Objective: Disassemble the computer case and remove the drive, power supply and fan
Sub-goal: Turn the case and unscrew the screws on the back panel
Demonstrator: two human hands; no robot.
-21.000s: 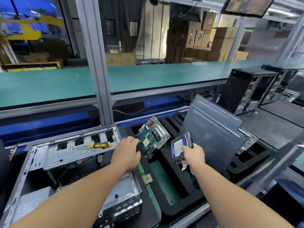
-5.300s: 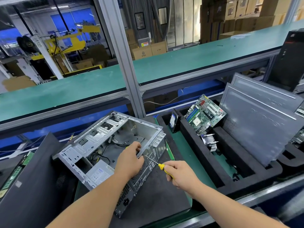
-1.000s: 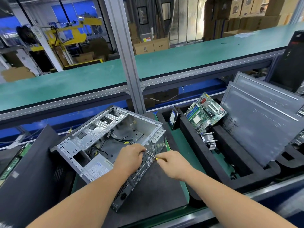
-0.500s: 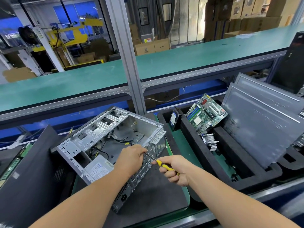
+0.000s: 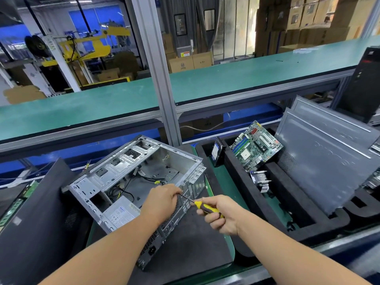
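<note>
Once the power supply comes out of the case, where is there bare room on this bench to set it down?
Bare dark mat lies between the computer case and the foam tray; so does the green strip below the hard drive. The upper green belt looks bare. Crowded: the motherboard and side panels fill the tray's right slots.
</note>
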